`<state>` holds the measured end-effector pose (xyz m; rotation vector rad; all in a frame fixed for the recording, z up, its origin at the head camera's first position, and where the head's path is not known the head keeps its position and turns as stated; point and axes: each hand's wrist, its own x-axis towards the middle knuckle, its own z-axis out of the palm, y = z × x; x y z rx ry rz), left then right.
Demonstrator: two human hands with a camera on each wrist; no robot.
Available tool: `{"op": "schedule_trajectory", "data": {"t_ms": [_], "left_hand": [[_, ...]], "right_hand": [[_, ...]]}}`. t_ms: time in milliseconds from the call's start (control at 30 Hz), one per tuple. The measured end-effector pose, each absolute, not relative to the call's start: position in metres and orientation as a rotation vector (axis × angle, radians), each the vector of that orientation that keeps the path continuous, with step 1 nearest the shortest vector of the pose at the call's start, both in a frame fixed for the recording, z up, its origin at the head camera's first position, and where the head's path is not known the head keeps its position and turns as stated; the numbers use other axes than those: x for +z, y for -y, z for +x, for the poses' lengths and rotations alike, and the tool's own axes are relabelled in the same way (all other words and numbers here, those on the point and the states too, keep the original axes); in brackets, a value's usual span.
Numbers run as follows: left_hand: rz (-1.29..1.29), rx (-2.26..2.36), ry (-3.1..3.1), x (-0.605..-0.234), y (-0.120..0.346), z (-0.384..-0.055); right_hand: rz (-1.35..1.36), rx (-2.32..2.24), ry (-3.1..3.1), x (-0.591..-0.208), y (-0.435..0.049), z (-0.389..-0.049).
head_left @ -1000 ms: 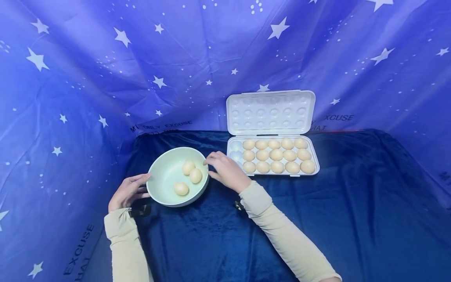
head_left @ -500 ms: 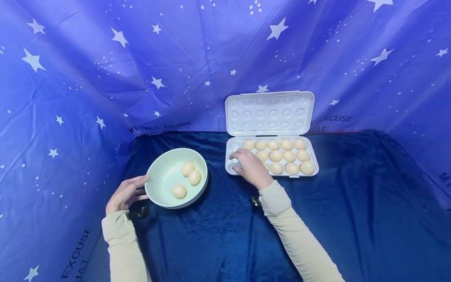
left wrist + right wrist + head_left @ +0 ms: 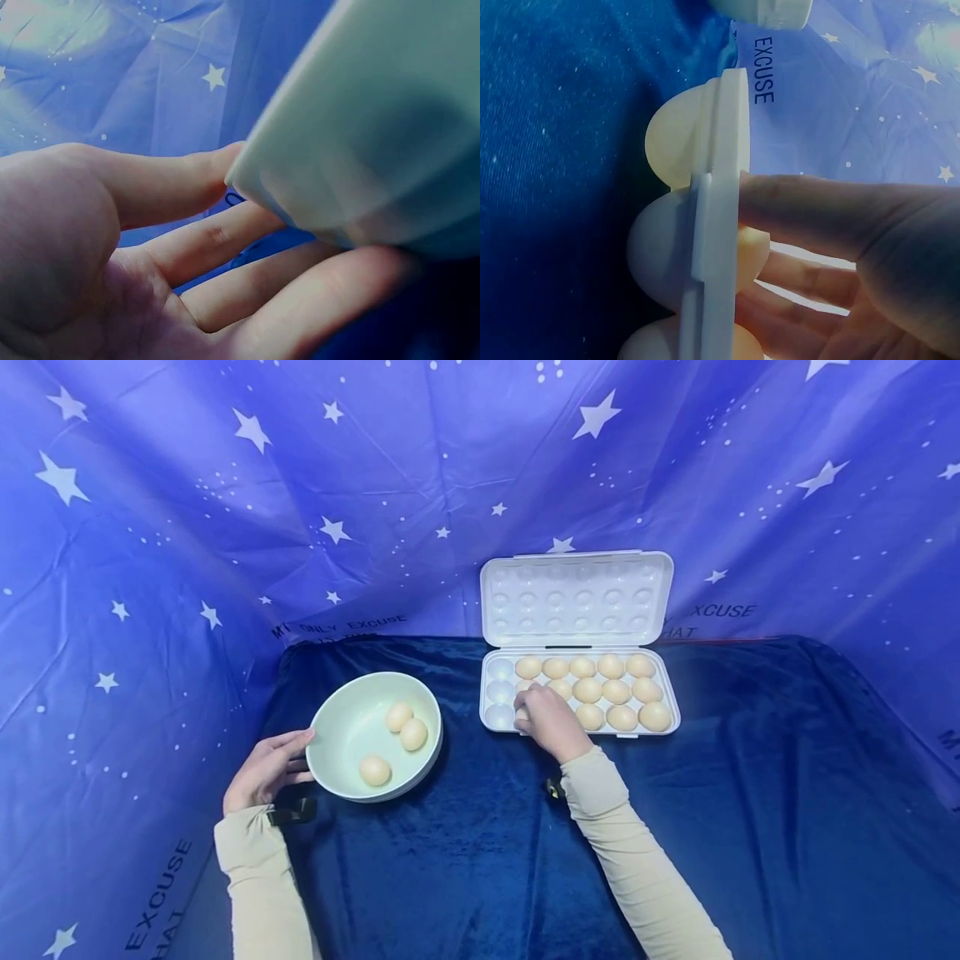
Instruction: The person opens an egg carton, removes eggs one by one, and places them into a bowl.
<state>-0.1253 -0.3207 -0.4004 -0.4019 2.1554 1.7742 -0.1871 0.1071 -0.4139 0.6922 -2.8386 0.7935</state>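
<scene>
A pale green bowl (image 3: 337,731) sits on the left, holding an egg (image 3: 375,769) at its near side and a touching pair of eggs (image 3: 412,734) at its right. My left hand (image 3: 264,770) holds the bowl's left side, thumb tip on the rim and fingers spread along the outer wall in the left wrist view. My right hand (image 3: 551,720) is over the open egg carton (image 3: 487,727). Its thumb and fingers close around an egg (image 3: 754,253) in the front row, second column from the left. The hand hides part of that column.
Pale brown eggs (image 3: 617,691) fill the carton's other columns, while its leftmost column of cups (image 3: 498,692) is bare. The raised lid (image 3: 576,597) leans near the starry backdrop (image 3: 375,460). Dark blue cloth (image 3: 450,860) covers the table.
My right hand has left the bowl's right rim and moved right to the carton, reaching an egg there. My left hand stays at the bowl, where the nearest egg has shifted slightly left.
</scene>
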Motion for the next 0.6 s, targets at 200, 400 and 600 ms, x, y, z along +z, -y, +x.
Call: {"op": "schedule_trajectory", "data": {"t_ms": [200,400,600], "left_hand": [[-0.398,1.773,-2.165,-0.3989,0.3193,-0.1241],[-0.401,1.773,-2.167,-0.3979,0.3175,-0.1241],[-0.408,1.764,-2.163,-0.4000,0.3196,-0.1263]], "right_hand": [[0.687,0.777,2.873,-0.4144,-0.1063,-0.1889],[0.701,0.810,2.868,-0.4128,-0.1082,-0.1900],[0.668,0.855,2.851,-0.4090,-0.1092,-0.1882]]}}
